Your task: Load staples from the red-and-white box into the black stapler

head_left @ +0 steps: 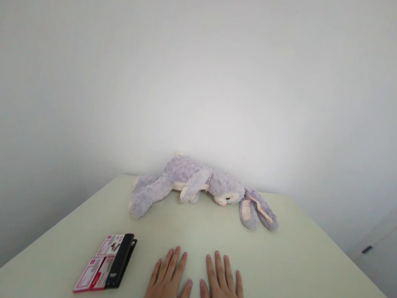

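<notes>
I see my left hand [166,284] and right hand [222,289] flat on the desk [295,271], grip wide, holding nothing, wrists cut off below. Left of them lies a red-and-black card wallet [108,264], print unreadable. Beyond, a grey plush rabbit [202,184] lies sideways.

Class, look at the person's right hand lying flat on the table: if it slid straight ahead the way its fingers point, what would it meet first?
Probably the plush rabbit, near its head; the right hand has only bare table before that.
</notes>
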`<move>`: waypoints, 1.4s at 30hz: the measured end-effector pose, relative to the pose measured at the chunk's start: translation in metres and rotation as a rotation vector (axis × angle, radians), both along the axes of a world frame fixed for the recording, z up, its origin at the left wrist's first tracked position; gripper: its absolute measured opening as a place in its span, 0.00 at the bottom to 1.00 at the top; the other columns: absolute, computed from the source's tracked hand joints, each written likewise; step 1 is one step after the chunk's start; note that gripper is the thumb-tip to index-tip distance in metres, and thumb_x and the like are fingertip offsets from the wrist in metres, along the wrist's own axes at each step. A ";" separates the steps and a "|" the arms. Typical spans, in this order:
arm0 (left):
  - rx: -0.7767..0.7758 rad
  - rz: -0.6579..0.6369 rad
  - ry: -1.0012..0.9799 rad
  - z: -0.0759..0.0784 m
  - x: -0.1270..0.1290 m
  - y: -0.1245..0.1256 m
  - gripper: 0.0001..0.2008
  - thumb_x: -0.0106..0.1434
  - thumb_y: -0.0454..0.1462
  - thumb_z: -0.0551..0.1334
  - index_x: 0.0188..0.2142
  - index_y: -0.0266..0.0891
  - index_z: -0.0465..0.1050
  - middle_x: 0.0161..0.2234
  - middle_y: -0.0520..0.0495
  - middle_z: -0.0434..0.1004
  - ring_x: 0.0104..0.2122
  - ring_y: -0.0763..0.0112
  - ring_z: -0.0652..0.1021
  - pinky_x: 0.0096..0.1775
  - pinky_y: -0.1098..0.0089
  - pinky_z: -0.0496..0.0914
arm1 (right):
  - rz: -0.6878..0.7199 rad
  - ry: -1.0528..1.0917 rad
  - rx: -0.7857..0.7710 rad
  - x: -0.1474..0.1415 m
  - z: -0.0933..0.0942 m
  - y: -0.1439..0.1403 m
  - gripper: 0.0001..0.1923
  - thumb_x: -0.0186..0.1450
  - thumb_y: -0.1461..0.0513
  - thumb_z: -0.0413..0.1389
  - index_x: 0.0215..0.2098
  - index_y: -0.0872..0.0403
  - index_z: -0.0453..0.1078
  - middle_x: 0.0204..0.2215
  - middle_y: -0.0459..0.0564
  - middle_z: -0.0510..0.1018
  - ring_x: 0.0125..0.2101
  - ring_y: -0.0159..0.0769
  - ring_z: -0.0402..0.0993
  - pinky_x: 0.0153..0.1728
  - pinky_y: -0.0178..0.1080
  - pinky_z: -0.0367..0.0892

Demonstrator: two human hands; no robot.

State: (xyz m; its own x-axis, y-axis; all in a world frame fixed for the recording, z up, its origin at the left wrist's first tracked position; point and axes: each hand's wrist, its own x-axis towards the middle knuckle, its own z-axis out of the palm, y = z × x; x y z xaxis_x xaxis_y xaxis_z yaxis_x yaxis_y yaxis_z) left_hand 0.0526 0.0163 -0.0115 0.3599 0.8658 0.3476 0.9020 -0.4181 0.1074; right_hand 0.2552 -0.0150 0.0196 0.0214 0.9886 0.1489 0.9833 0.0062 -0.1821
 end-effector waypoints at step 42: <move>-0.088 0.023 -0.037 0.017 0.005 -0.011 0.29 0.75 0.47 0.49 0.72 0.52 0.45 0.73 0.49 0.47 0.71 0.57 0.55 0.67 0.45 0.60 | 0.057 0.048 -0.005 0.009 0.003 -0.005 0.31 0.74 0.44 0.39 0.73 0.41 0.47 0.73 0.43 0.45 0.72 0.50 0.42 0.68 0.65 0.47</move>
State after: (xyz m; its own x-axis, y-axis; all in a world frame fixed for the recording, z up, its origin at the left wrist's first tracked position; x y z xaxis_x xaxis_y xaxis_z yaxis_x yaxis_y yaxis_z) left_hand 0.0571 0.0051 0.0055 0.3282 0.9013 0.2828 0.9060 -0.3851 0.1758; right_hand 0.2645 -0.0203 0.0227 -0.0277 0.9892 0.1440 0.9714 0.0606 -0.2297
